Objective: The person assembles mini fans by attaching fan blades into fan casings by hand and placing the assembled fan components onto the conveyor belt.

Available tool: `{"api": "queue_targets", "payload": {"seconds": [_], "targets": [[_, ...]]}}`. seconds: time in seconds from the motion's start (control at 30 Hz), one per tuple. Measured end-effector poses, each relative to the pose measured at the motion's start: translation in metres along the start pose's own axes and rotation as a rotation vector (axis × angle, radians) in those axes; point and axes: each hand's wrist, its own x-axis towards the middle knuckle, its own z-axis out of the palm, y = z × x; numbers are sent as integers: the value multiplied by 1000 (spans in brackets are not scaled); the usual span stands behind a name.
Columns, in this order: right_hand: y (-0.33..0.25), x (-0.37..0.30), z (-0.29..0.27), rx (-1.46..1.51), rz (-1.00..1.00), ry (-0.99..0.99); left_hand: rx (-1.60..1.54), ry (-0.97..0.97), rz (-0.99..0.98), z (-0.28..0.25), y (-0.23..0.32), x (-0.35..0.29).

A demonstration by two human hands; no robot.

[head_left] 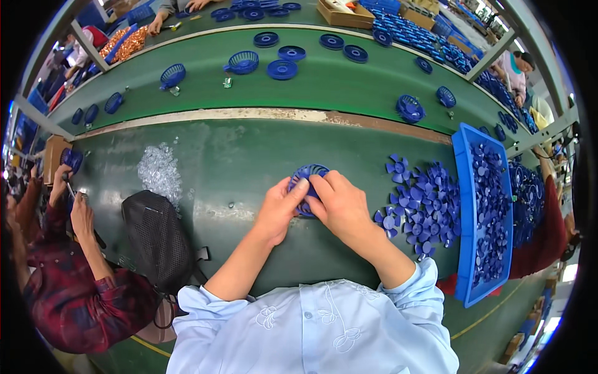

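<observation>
A round blue slatted plastic fan housing [309,171] is held above the green worktable in front of my chest. My left hand [278,210] grips it from the left, its thumb resting across the rim. From the right, my right hand [342,204] has its fingers bent into and over the housing, and they hide most of its inside. Whether a smaller part sits between those fingers I cannot make out. A pile of small blue fan blades [430,209] lies to the right of my right hand.
A blue tray [462,206] of fan blades stands at the right edge. Left lie clear plastic pieces [159,169] and a black mesh bag [159,240]. Beyond the table's raised edge, a green conveyor belt [205,93] carries blue housings and discs. A co-worker's plaid sleeve [128,299] is at left.
</observation>
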Motion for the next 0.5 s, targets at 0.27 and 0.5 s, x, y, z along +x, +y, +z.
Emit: {"api": "queue_targets", "payload": {"seconds": [0.27, 0.5], "targets": [[5, 2, -5, -5, -69, 254, 209, 139, 190, -11, -7, 1], [44, 16, -2, 571, 361, -325, 568, 62, 252, -11, -1, 4]]}}
